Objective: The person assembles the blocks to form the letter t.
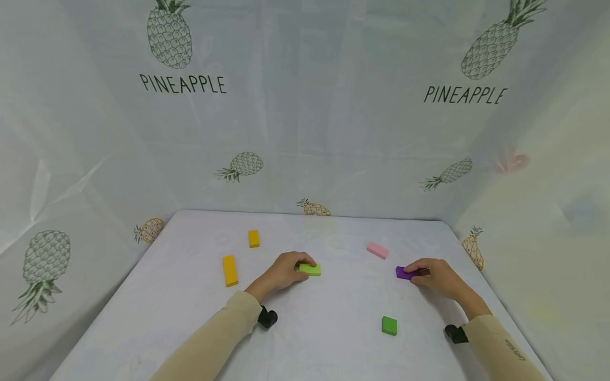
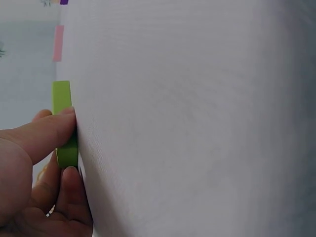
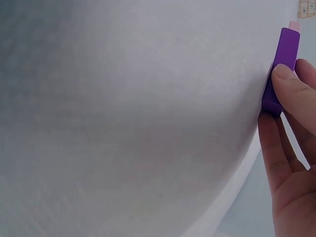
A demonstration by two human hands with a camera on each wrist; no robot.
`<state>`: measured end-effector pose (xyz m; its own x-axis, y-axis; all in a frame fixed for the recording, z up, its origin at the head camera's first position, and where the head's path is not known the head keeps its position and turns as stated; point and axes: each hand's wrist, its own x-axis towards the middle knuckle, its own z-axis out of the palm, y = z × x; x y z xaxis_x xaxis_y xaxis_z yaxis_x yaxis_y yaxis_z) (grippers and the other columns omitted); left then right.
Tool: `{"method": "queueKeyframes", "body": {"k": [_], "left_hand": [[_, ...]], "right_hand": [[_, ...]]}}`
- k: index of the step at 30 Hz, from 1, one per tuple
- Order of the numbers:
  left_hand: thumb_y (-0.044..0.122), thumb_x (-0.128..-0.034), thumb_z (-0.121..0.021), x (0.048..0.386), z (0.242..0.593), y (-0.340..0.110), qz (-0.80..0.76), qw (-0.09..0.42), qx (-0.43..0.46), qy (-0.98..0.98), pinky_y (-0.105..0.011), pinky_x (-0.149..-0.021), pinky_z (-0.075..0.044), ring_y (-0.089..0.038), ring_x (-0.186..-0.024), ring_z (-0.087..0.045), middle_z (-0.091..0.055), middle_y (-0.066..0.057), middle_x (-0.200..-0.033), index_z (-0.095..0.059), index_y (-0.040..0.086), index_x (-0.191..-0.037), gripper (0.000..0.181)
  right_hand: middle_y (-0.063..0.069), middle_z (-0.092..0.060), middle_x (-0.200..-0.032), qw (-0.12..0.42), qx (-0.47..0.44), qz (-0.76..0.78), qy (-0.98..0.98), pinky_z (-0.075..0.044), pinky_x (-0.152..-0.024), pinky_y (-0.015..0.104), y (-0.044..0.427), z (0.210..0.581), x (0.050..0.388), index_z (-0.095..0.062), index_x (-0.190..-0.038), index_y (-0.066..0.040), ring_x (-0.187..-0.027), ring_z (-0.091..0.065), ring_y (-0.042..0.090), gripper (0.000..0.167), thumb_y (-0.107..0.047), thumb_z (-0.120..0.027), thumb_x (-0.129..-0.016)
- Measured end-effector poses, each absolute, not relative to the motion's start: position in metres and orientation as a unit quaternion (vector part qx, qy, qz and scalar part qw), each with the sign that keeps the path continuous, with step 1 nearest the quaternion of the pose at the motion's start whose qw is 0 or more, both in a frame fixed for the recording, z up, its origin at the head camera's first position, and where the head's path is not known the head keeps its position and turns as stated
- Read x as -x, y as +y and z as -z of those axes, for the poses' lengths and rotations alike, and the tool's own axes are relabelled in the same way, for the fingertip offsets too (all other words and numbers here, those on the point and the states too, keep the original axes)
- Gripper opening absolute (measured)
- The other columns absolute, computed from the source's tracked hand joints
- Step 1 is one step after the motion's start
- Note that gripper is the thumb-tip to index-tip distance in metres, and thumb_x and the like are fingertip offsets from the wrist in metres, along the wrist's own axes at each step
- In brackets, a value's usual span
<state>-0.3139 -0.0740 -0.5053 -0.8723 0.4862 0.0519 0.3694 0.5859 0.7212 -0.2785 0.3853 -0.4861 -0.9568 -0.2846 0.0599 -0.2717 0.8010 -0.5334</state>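
Near the middle of the white table, my left hand pinches a light green block between thumb and fingers. The left wrist view shows the thumb across the near face of that light green block. Over on the right, my right hand grips a purple block by its sides. In the right wrist view the thumb lies on the purple block, with fingers behind it and under its lower end. Both blocks appear to be at the table surface.
A pink block lies behind the purple one. Nearer the front is a green block. Two yellow blocks, a longer one and a shorter one, lie to the left. A pineapple-print curtain surrounds the table.
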Motion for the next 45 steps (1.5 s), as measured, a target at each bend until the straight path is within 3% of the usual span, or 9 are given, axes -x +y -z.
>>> {"method": "queueKeyframes", "body": {"k": [14, 45], "left_hand": [[0.011, -0.0951, -0.081, 0.314, 0.503, -0.072, -0.383, 0.079, -0.233, 0.891, -0.041, -0.105, -0.05, -0.016, -0.111, -0.059, -0.071, 0.007, -0.124, -0.076, 0.027, -0.118, 0.028], [0.013, -0.0956, -0.081, 0.316, 0.505, -0.073, -0.383, 0.095, -0.222, 0.892, -0.04, -0.107, -0.05, -0.014, -0.112, -0.059, -0.071, 0.01, -0.124, -0.075, 0.029, -0.119, 0.029]], "right_hand": [[0.012, -0.076, -0.12, -0.021, 0.176, 0.269, 0.946, -0.06, -0.095, 0.053, 0.376, 0.477, 0.279, -0.082, -0.114, -0.015, -0.112, -0.071, 0.035, 0.025, -0.002, -0.081, -0.092], [0.014, -0.075, -0.121, -0.017, 0.227, 0.296, 0.928, -0.063, -0.091, 0.044, 0.288, 0.461, 0.293, -0.082, -0.113, -0.011, -0.105, -0.072, 0.027, 0.026, 0.002, -0.081, -0.09]]}}
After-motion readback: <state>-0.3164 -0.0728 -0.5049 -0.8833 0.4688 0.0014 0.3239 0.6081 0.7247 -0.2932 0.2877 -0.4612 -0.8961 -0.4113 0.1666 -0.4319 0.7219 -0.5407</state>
